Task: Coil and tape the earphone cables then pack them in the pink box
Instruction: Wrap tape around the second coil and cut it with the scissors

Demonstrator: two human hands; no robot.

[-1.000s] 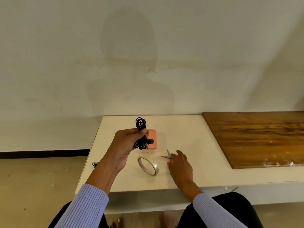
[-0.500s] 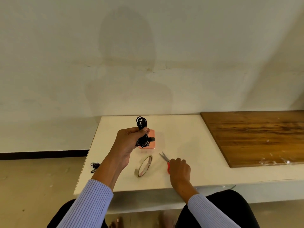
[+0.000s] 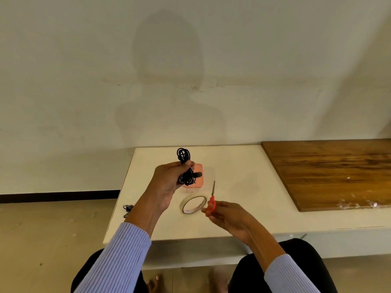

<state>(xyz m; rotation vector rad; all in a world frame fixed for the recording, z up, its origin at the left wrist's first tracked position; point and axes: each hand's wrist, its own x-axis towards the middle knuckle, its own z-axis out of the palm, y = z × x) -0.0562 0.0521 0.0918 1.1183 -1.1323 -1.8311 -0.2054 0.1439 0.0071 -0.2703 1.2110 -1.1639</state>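
White bench (image 3: 243, 166) along a plain wall, wooden board (image 3: 330, 172) lying on its right part. Left hand (image 3: 167, 185) raised over the bench, fingers (image 3: 179, 166) curled and clamped round the middle of a coiled black earphone cable (image 3: 185, 166), loops sticking out above the fist, plug end poking right. Pink box (image 3: 195, 178) on the bench just behind that hand, partly hidden. Right hand (image 3: 226, 216) low and near the front edge, fingers pinching red-handled scissors (image 3: 212, 199), blades pointing away; tape roll (image 3: 193, 204) tilted up on edge, touching or held by the same hand, cannot tell which. Second small black cable bundle (image 3: 127, 209) at the bench's left edge. Likely handling: cable light, limp, springy, apt to uncoil if grip loosens; best pinched across the waist of the coil, leaving room for tape there.
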